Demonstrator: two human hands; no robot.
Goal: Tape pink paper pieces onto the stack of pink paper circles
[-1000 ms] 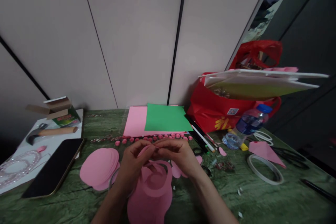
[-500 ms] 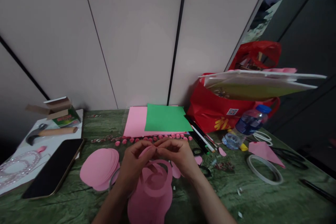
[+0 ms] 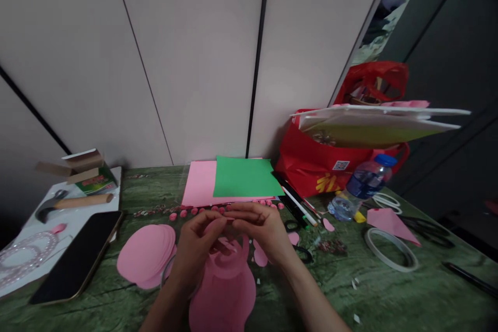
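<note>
My left hand (image 3: 199,238) and my right hand (image 3: 261,228) meet at the fingertips, both closed in a pinch on a narrow pink paper strip (image 3: 230,219). Much of it is hidden behind the fingers. Directly below lies a pink paper cutout (image 3: 222,298) with rounded, wavy edges. A curved band of pink paper (image 3: 246,250) shows between the wrists, over the cutout's upper part. Left of my left hand is a stack of pink paper shapes (image 3: 146,254). Small pink paper petals (image 3: 260,254) lie by my right wrist.
Small pink rolled pieces (image 3: 183,213) line the front of the pink and green sheets (image 3: 249,177). At left are a phone (image 3: 78,257), a hammer (image 3: 73,201) and an opened box (image 3: 95,179). Rightward stand a red bag (image 3: 307,161), a water bottle (image 3: 363,187) and a tape roll (image 3: 391,250).
The fingers of my right hand have straightened and flattened over the pink strip. The curved band between the wrists has shifted and shows less. The view has turned slightly.
</note>
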